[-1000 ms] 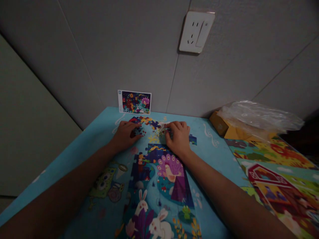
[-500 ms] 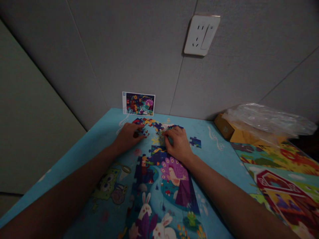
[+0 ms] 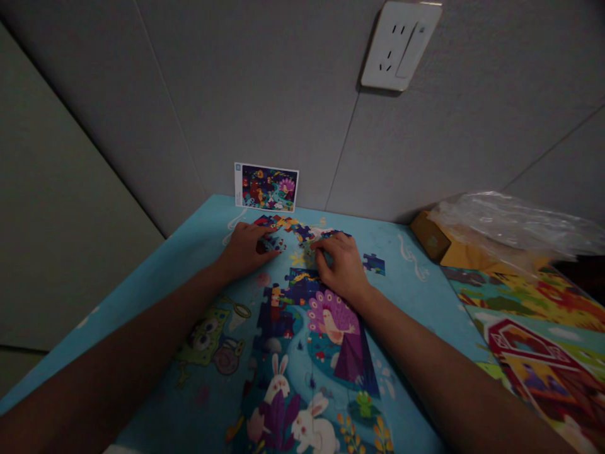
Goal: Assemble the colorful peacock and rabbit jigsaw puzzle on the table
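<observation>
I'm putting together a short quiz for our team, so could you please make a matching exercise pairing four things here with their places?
1. picture card
2. wall socket
3. clear plastic
4. joined puzzle

A. on the yellow box
B. between the forearms
C. upright at the table's back edge
D. fixed high on the wall

Pairs: 1-C, 2-D, 3-A, 4-B

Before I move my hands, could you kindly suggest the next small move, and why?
I'd probably try one of the puzzle pieces at the left hand along the left edge of the assembled puzzle: that edge shows open tabs, and the picture card shows more scene left of its peacock.
</observation>
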`<state>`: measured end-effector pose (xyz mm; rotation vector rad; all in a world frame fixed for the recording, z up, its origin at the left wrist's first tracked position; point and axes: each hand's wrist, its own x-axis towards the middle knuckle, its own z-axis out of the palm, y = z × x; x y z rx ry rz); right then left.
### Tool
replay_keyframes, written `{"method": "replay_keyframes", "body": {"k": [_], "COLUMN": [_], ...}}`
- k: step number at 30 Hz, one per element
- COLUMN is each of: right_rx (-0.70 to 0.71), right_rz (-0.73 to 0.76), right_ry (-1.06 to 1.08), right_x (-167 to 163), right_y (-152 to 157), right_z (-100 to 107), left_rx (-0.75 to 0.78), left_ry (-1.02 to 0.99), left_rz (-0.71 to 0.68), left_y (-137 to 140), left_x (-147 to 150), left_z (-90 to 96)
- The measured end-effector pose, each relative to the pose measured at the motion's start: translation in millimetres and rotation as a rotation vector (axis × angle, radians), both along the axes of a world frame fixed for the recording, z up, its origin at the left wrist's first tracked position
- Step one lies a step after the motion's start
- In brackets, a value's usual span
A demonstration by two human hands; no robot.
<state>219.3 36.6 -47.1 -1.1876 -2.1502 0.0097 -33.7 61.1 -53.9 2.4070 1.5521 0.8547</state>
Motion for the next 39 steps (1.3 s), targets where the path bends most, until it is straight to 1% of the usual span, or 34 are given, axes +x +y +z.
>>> {"method": "replay_keyframes", "body": {"k": [3,6,9,11,15,18,20,22,24,26,28,35,37,39], "right_rx": [-0.014,-0.112,-0.209,-0.286,-0.448,-0.463,-0.492,-0.577,-0.668,-0.709,-0.712,-0.686,-0.604,-0.443], "right_rz": [0.044,0.104,0.06,0.043,0.098,0.116,0.135,0.192,0.273,0.324,0.333,0.306,0.246,0.104], "right_ry": [0.056,0.148,0.234,0.276,0.38,0.443,0.491,0.599,0.734,0.828,0.86,0.89,0.866,0.839], "right_x": [-7,-22,-33,-34,-28,-26,-26,-27,-28,-26,-25,-25,-26,-24], "right_y": [-7,-21,-28,-25,-13,-10,-12,-13,-13,-11,-10,-8,-8,-7], "right_z": [2,3,0,-4,-10,-11,-11,-10,-8,-7,-5,-7,-9,-11], "left_rx": [0.038,0.139,0.178,0.146,0.033,-0.014,-0.012,0.036,0.13,0.211,0.244,0.254,0.261,0.292], "left_ry": [-0.055,-0.148,-0.233,-0.281,-0.385,-0.403,-0.398,-0.388,-0.348,-0.289,-0.247,-0.177,-0.166,-0.175], "left_rz": [-0.032,-0.079,-0.131,-0.133,-0.107,-0.184,-0.228,-0.244,-0.282,-0.337,-0.357,-0.369,-0.368,-0.322], "left_y": [-5,-15,-22,-24,-23,-24,-25,-25,-25,-25,-24,-26,-26,-24], "left_x": [4,10,16,18,18,16,15,16,16,17,16,17,17,15], "left_z": [7.0,14.3,15.0,11.5,4.0,3.2,4.9,7.7,10.8,13.0,13.7,10.6,11.9,14.0]}}
